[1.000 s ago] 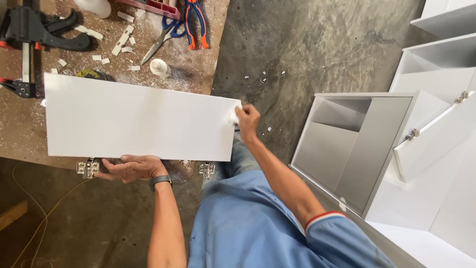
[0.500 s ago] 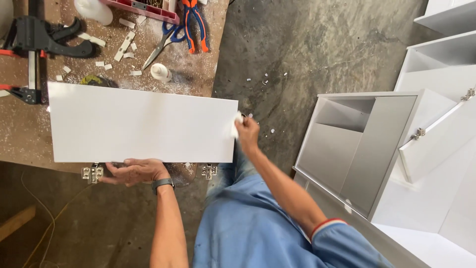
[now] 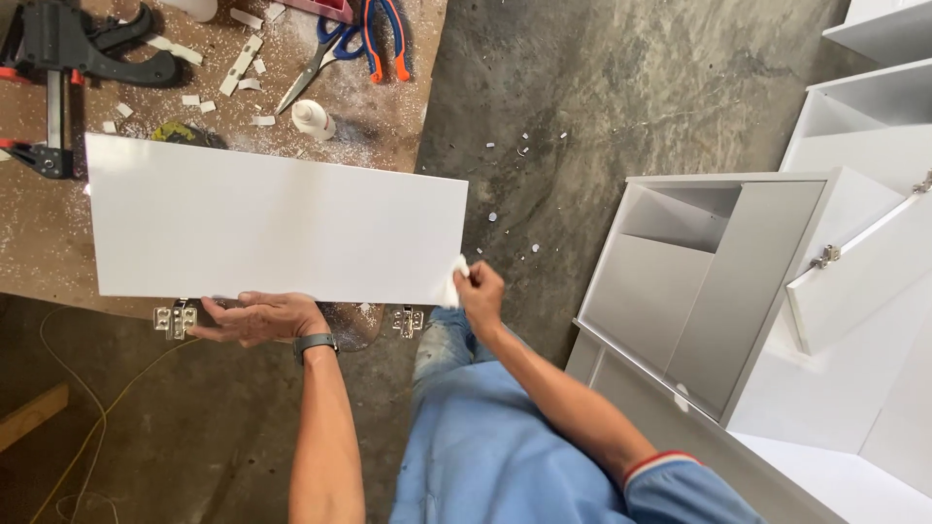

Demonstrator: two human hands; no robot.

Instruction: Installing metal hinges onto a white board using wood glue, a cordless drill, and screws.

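- White door panel (image 3: 277, 223) lying flat, overhanging the near edge of the workbench (image 3: 388, 146); two metal hinges (image 3: 175, 318) poking out beneath its near edge.
- Left hand (image 3: 260, 317) cupping the panel's near edge from below, fingers curled under it and partly hidden.
- Right hand (image 3: 480, 291) pinching a small white wad (image 3: 452, 281) against the panel's right near corner; what the wad is cannot be made out.
- Small white bottle (image 3: 313, 118) lying on the bench beyond the panel; label not readable.
- Scissors (image 3: 320, 68), orange-handled pliers (image 3: 381, 39) and black bar clamp (image 3: 58, 68) sitting at the far edge, partly cropped.
- White cabinet carcass (image 3: 718, 281) standing at right, cut off by the frame.
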